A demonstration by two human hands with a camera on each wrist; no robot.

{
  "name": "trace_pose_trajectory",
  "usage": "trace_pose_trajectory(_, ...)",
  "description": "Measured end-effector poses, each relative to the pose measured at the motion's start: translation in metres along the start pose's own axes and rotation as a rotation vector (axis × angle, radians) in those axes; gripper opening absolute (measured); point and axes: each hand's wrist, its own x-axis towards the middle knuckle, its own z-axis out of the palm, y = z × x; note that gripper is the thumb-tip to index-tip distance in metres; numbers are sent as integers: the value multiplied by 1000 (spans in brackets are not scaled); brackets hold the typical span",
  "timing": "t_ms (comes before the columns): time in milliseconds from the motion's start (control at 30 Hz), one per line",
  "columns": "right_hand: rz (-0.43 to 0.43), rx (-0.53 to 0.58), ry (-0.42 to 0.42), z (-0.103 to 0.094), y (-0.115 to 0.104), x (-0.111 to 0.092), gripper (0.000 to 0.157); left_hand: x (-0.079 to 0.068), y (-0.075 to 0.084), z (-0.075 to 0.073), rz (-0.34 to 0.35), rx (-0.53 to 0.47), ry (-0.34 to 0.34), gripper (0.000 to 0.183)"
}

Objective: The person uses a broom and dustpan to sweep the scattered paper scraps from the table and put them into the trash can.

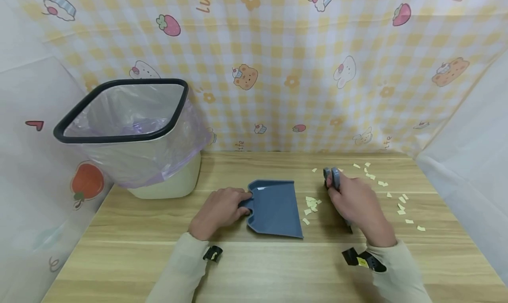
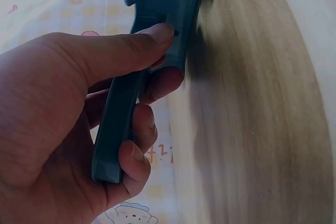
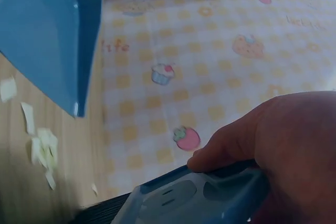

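Observation:
A blue-grey dustpan [image 1: 275,210] lies on the wooden table, its wide edge facing right. My left hand [image 1: 222,208] grips its handle [image 2: 113,135], thumb on top and fingers curled beneath, as the left wrist view shows. My right hand [image 1: 357,201] holds a small blue hand brush [image 3: 176,198] by its handle; dark bristles reach down to the tabletop. Between the brush and the dustpan's edge sits a little cluster of pale yellow paper scraps [image 1: 311,203]. More scraps [image 1: 401,207] lie scattered to the right of my right hand.
A cream trash bin [image 1: 166,190] with a black rim and a thin purple-tinted bag stands at the back left of the table [image 1: 262,272]. A yellow checked cloth [image 1: 270,109] hangs along the back, with white sheeting at both sides.

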Motion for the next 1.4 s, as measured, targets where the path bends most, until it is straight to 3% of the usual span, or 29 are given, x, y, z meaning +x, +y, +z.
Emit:
trace_pose_trajectory(533, -106, 126, 37, 27, -30, 1, 5, 0, -2, -1, -8, -20, -7, 41)
trace_pose_trajectory(800, -81, 234, 44, 33, -41, 1, 11, -1, -2, -1, 1, -19, -12, 40)
trace_pose_trajectory(1400, -146, 371, 77, 44, -49, 0, 11, 1, -3, 0, -22, -55, -39, 41)
